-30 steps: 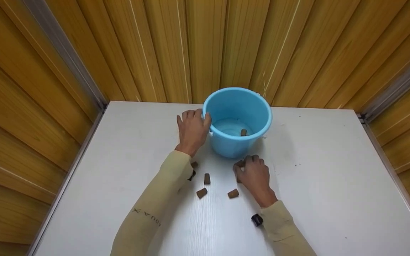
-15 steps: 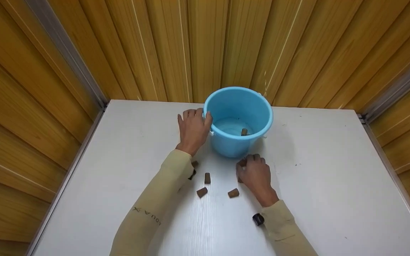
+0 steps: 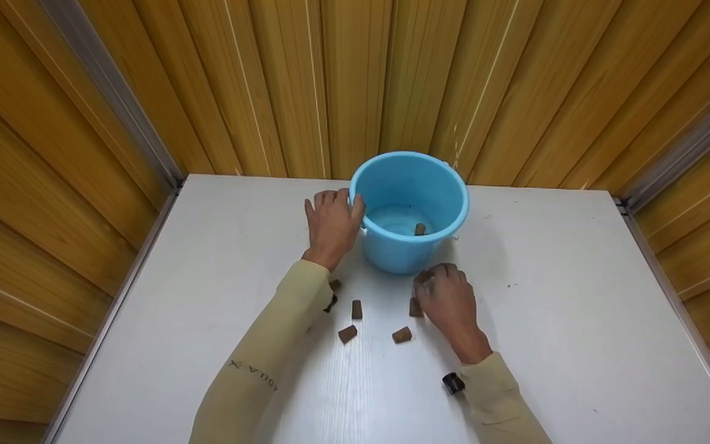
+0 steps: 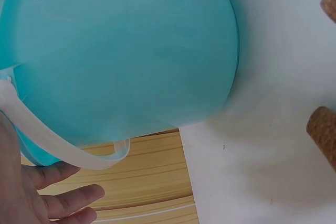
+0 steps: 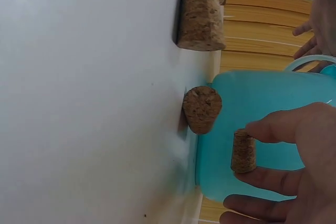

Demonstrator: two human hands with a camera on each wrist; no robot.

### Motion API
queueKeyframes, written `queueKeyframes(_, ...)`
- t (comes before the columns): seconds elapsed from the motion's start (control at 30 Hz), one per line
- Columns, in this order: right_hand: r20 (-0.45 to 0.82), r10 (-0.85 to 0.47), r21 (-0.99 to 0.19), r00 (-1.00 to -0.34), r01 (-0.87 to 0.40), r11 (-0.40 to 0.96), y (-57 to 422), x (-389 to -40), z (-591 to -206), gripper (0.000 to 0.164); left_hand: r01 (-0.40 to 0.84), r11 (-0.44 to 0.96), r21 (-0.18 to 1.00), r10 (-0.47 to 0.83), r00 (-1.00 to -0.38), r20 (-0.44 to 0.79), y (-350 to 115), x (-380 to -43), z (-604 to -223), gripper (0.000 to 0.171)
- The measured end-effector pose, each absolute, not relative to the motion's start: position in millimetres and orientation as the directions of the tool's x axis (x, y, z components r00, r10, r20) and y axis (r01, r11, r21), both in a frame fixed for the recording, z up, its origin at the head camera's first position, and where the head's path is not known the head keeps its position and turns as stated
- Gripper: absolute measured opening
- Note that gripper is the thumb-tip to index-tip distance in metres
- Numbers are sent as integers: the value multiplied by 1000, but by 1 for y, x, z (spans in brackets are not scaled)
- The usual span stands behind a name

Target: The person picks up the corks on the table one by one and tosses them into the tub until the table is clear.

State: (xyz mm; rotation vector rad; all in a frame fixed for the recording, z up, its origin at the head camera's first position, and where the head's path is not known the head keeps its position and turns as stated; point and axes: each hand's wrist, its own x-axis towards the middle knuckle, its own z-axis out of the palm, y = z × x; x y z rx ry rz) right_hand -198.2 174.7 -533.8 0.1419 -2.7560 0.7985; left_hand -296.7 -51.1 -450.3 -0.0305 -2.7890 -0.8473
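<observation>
A blue bucket [image 3: 398, 254] stands upright near the back of the table. My left hand [image 3: 332, 229] grips its left rim, beside the white handle [image 4: 63, 150]; part of that grip is hidden. Just in front of the bucket, my right hand [image 3: 452, 303] pinches a cork stopper [image 5: 243, 151] between thumb and fingertips. In the right wrist view this cork shows apart from the tabletop, against the bucket's blue side. One cork [image 3: 420, 229] shows inside the bucket, on its bottom. Another cork [image 3: 415, 308] lies on the table beside my right hand.
More corks lie on the white table [image 3: 577, 296]: one upright-looking cork [image 3: 357, 309], a tilted cork [image 3: 347, 334], another cork [image 3: 402, 335], and a cork [image 3: 335, 285] partly hidden by the left sleeve. Wood-patterned walls [image 3: 355, 92] enclose the back and sides.
My right hand has shifted slightly right and away from me with the pinched cork, uncovering more of the cork beside it. The left hand stays on the bucket rim.
</observation>
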Motion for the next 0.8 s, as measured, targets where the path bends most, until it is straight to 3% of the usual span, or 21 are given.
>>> queueKeyframes(0.33,410,-48,-466,-911,-255,847,185,-191,-522,26,114,834,540,-39,-964,263,-54,-297,-453,56)
queueKeyframes(0.8,389,-29,-444,-921,-214,870,192,-185,-505,34,83,841,535,-48,-973,227,-53,-298,-452,61)
